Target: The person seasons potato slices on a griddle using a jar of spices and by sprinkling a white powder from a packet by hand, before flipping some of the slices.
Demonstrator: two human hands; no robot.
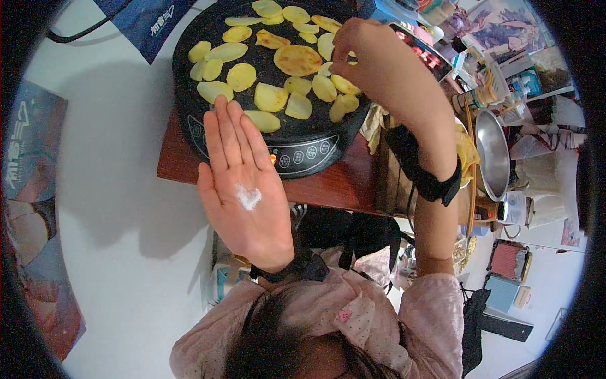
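My left hand (248, 189) is held palm up with the fingers straight and side by side, over the front left edge of a round black electric griddle (265, 138). A small heap of white powder (248, 196) lies in its palm. Many potato slices (271, 97) are spread over the griddle, some browned, such as the large oval slice (297, 60). Above the griddle's right side is my right hand (352, 49), its fingertips bent down near the slices; whether it pinches anything cannot be seen. An orange light (273, 159) glows on the griddle's control panel.
The griddle stands on a reddish-brown wooden table (331, 194). To the right are a metal bowl (492, 154), a pair of wooden chopsticks (470, 189), a phone (421, 52) with a lit screen and crowded jars. A white wall (113, 189) runs along the left.
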